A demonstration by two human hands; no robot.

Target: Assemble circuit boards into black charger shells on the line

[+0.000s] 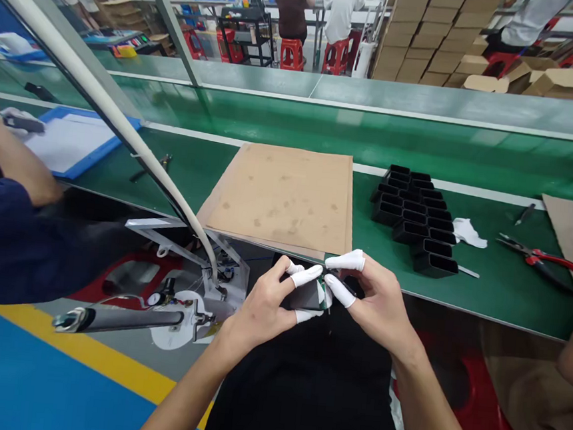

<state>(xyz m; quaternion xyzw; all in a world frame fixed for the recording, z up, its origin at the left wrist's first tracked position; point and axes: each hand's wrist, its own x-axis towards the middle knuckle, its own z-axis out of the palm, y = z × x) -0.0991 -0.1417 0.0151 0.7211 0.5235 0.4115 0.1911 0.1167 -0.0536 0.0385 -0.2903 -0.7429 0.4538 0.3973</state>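
Note:
Both of my hands meet over my lap, just below the front edge of the green bench. My left hand (pixel 271 301) wraps round a small black casing (pixel 304 297) with white finger cots on its fingertips. My right hand (pixel 372 299) pinches the right end of the same casing, where a bit of green board and white show. Its fingertips wear white cots too. A brown cardboard sheet (pixel 282 198) lies on the bench straight ahead of my hands.
Several black rectangular housings (pixel 416 220) stand in rows right of the cardboard, with a white cloth (pixel 468 232) and red-handled pliers (pixel 543 259) beyond. A co-worker's arm in a dark sleeve (pixel 8 237) is at left near a blue-framed board (pixel 72 143). A white pole (pixel 101 98) slants across.

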